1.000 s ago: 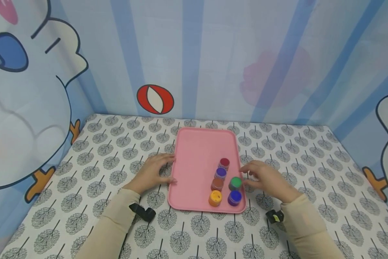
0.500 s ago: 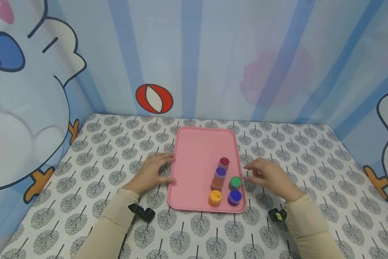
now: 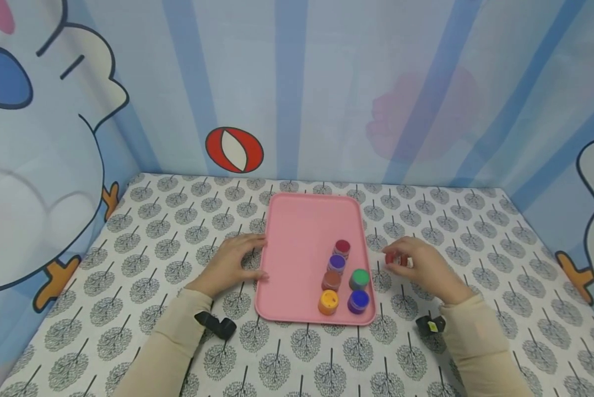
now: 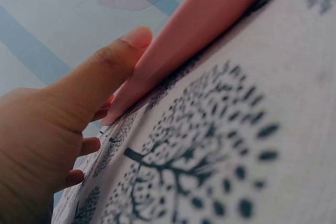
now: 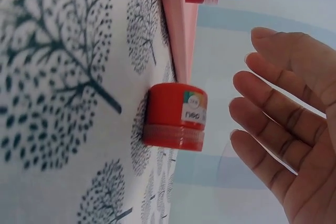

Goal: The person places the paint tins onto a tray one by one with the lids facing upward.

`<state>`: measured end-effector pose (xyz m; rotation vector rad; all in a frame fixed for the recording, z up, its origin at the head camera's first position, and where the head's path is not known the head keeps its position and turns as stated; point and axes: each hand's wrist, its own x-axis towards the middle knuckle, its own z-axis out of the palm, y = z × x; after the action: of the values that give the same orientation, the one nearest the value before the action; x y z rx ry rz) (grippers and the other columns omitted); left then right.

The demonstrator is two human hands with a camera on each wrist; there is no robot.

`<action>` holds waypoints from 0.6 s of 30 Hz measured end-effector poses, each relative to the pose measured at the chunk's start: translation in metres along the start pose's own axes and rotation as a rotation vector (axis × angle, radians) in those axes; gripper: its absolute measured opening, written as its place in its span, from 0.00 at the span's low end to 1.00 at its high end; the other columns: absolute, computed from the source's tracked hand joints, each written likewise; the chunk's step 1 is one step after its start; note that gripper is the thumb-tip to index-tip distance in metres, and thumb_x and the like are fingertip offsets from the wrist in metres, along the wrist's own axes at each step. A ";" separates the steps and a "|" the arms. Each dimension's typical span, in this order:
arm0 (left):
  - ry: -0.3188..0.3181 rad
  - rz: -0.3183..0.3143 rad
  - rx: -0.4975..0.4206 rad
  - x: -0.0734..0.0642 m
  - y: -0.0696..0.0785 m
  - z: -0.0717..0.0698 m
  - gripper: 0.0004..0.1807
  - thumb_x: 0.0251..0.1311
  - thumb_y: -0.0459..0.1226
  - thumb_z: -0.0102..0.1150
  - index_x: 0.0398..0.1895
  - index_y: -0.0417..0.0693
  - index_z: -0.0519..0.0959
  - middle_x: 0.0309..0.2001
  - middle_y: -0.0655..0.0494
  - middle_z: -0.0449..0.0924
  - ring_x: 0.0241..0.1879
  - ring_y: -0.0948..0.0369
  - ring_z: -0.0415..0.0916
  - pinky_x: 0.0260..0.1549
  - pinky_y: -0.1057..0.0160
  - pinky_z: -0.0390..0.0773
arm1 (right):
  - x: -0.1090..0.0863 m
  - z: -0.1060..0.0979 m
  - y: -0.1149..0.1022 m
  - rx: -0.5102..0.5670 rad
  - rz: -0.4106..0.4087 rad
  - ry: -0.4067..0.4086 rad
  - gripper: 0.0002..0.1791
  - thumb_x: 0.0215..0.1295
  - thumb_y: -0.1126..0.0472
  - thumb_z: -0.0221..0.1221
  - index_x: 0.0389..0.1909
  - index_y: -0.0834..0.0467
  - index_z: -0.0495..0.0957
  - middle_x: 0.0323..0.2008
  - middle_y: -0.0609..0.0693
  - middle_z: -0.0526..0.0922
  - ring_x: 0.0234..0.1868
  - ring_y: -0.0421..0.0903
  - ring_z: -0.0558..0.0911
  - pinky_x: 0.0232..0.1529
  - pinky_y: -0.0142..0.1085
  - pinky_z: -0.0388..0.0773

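A red paint jar (image 5: 176, 114) lies on its side on the tablecloth, right of the pink tray (image 3: 302, 231). My right hand (image 3: 420, 267) curves around its far side in the head view; the right wrist view shows the fingers spread and apart from it. Along the tray's left rim rests my left hand (image 3: 232, 262), thumb (image 4: 137, 38) touching the edge, fingers partly hidden. Upright paint jars stand in the tray's right part: dark red (image 3: 342, 248), purple (image 3: 336, 263), brown (image 3: 331, 280), yellow-orange (image 3: 328, 302), green (image 3: 359, 278) and blue (image 3: 358, 301).
A white tablecloth (image 3: 173, 270) with grey tree prints covers the table. Behind it hangs a light blue curtain (image 3: 336, 99) with cartoon pictures. Both wrists carry small black camera mounts, such as the left mount (image 3: 216, 325).
My right hand has moved right, away from the tray's edge, and the red paint jar has come into view by its fingers. The left hand stays on the rim.
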<state>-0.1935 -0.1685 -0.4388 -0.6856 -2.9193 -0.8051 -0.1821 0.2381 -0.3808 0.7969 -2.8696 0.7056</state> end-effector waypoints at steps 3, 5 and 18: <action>0.007 0.005 -0.003 0.000 0.001 0.000 0.45 0.43 0.58 0.70 0.66 0.51 0.69 0.71 0.55 0.65 0.71 0.49 0.59 0.72 0.41 0.53 | -0.001 0.000 0.004 -0.006 0.003 0.014 0.14 0.56 0.61 0.67 0.44 0.58 0.82 0.36 0.48 0.82 0.34 0.43 0.77 0.35 0.38 0.79; 0.007 0.008 -0.001 0.000 0.001 -0.001 0.45 0.43 0.58 0.70 0.66 0.50 0.69 0.71 0.55 0.65 0.71 0.49 0.59 0.72 0.40 0.53 | -0.001 0.001 0.007 -0.017 0.002 0.022 0.13 0.56 0.61 0.67 0.43 0.57 0.82 0.36 0.49 0.82 0.34 0.44 0.76 0.36 0.40 0.78; -0.004 -0.007 -0.002 0.000 0.001 0.000 0.45 0.44 0.58 0.69 0.67 0.51 0.68 0.71 0.55 0.64 0.71 0.49 0.59 0.72 0.41 0.53 | -0.003 0.002 0.022 -0.056 0.115 0.008 0.22 0.58 0.57 0.66 0.52 0.62 0.77 0.53 0.63 0.79 0.57 0.63 0.75 0.60 0.62 0.70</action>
<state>-0.1928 -0.1678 -0.4380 -0.6785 -2.9264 -0.8077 -0.1906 0.2552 -0.3918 0.6250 -2.9327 0.6357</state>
